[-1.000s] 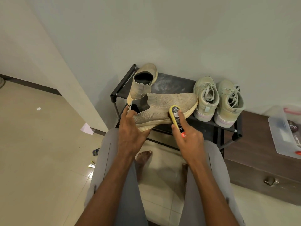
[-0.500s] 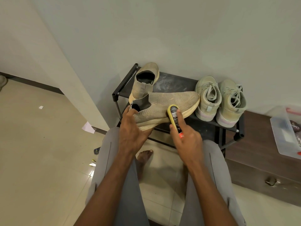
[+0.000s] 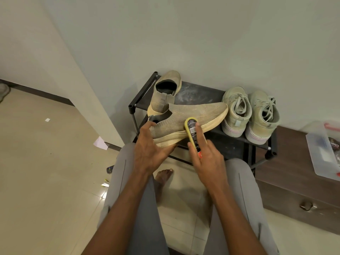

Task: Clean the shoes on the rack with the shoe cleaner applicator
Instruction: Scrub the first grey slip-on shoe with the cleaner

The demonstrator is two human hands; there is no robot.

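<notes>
1. Nearest the camera, the left hand (image 3: 150, 153) cups the heel end of the held shoe (image 3: 185, 122) from below, fingers curled under the sole and the thumb up by the collar.
2. Just right of it, the right hand (image 3: 206, 161) grips the shoe cleaner applicator (image 3: 192, 128): thumb and fingers are wrapped round the bottle, with the index finger laid straight along its top.
3. The applicator's yellow head rests against the side of the held shoe at mid-length, just above the pale sole. The bottle's long axis runs from the palm up and away, crossing the shoe's.
4. The shoe's long axis runs left to right, heel in the left hand, toe pointing right and slightly away. Any rubbing stroke should probably travel along that line, toward the toe, which lies right of the fingers.
5. Beyond, on the rack (image 3: 139, 100), its partner shoe (image 3: 165, 92) stands at the left and a pair of laced sneakers (image 3: 250, 115) at the right, against the wall.
</notes>
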